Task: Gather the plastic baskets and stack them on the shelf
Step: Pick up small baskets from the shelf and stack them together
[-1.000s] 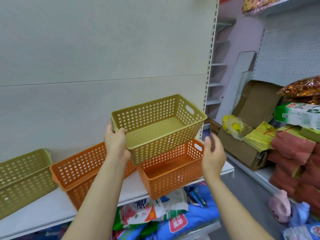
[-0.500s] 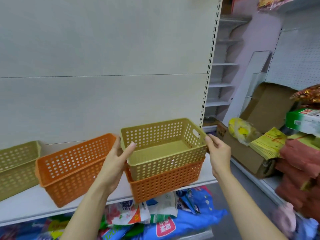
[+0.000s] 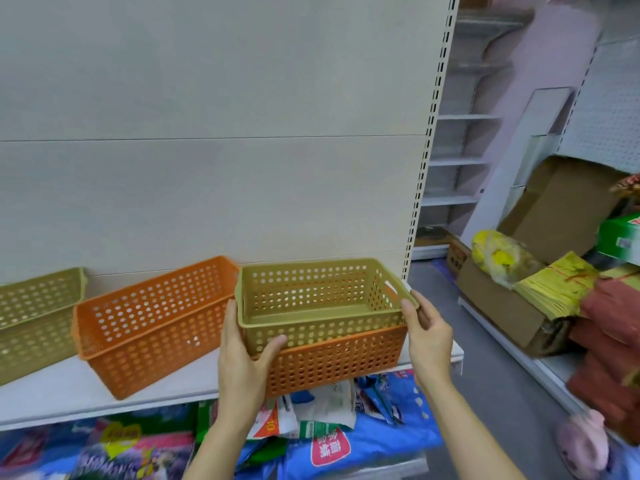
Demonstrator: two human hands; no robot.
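In the head view, a green basket (image 3: 322, 303) is seen nested inside an orange basket (image 3: 336, 362) at the right end of the shelf (image 3: 62, 393). The left hand (image 3: 242, 358) is wrapped around the stack's near-left corner, thumb on the green wall; the right hand (image 3: 427, 332) is pressed to the right end at about 3 o'clock, fingers hidden, so its closure cannot be told. The step would be done well if the green rim were pressed down evenly and the stack slid back from the shelf edge. A second orange basket (image 3: 152, 323) lies at 9 o'clock, another green basket (image 3: 34, 317) beyond it. Compared with half a second earlier, the green basket is seated deeper.
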